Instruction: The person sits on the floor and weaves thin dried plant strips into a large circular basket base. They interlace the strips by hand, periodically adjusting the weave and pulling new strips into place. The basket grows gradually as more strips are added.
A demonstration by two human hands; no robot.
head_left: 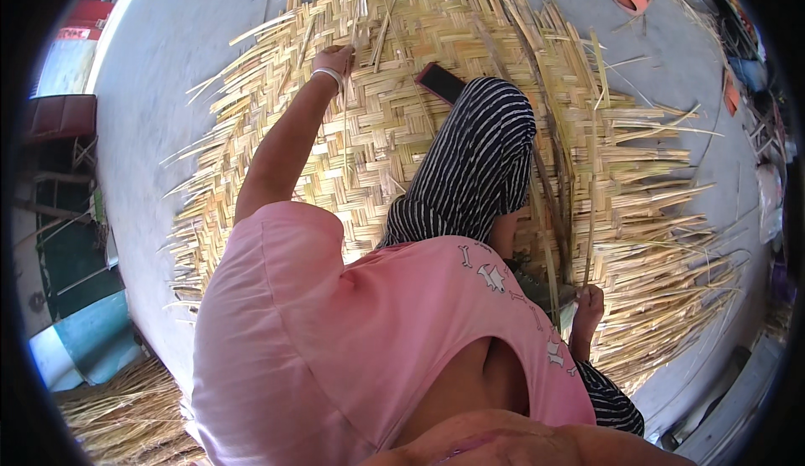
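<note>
1. The floor (168, 64) – pale grey concrete, with loose bundles of straw-coloured strips at the lower left and clutter along the right edge.

2. The mat (394, 131) – a wide woven sheet of flat bamboo strips lying on the floor under the person, its edges unfinished, with loose ends fanning out to the left and right. To judge by its look it is light but springy: the strips seem stiff along their length, bend sideways, and likely have sharp edges that could splinter.

3. The person sits on the mat in a pink shirt and striped trousers, one knee (495, 122) raised.

4. A dark phone (441, 82) lies flat on the mat just beside that knee.

5. The left hand (337, 58), a bangle on its wrist, reaches to the far part of the weave; its fingers look pressed together on a thin strip (345, 122), though the pinch itself is too small to tell for sure.

6. The right hand (589, 302) sits low by the hip, fingers curled around long strips (592, 173) that run up across the mat – a hold near the end would probably steer them best.
</note>
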